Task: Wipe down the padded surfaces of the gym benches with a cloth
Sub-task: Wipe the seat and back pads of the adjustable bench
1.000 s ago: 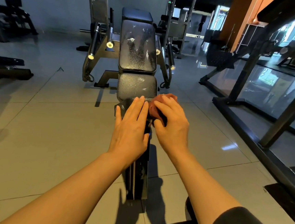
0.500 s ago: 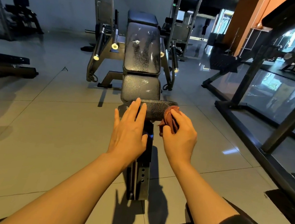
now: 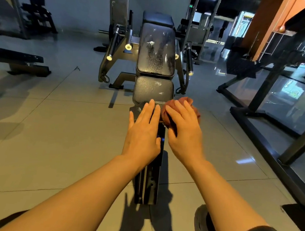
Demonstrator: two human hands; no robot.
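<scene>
While left hand (image 3: 142,133) lies flat on roller pad (image 3: 156,106), right hand (image 3: 184,125) presses cloth (image 3: 183,107) — grip loosely curled, no legible labels.

floor: glossy grey tiles (image 3: 55,125) | wall: pale grey (image 3: 80,2) | right: orange column (image 3: 261,23)
</scene>
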